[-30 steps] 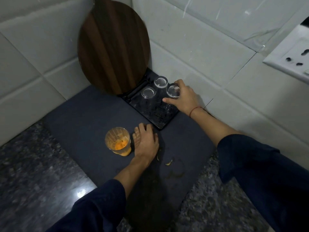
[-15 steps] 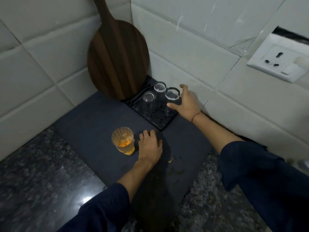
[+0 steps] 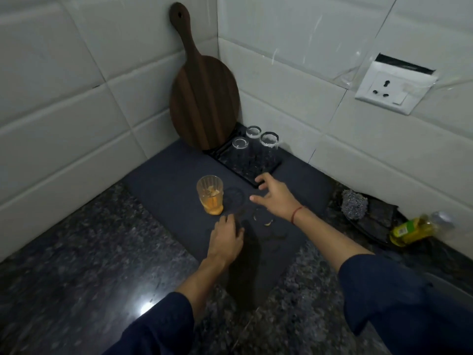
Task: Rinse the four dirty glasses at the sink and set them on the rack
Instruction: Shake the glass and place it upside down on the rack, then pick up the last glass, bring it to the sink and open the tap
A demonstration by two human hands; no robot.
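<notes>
There are three clear glasses (image 3: 268, 142), one dirty glass (image 3: 210, 194) (orange dregs inside), one rack (image 3: 252, 176) and one wooden board (image 3: 203, 103).

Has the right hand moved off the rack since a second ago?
Yes. The right hand let go of the glass on the rack and pulled back past its near corner.

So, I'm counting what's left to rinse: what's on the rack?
Three clear glasses stand on the rack, at its far end. The leaning board covers its far left corner, so anything there is hidden.

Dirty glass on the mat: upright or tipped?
Upright: the dirty glass stands on its base, open rim up, orange residue inside.
</notes>
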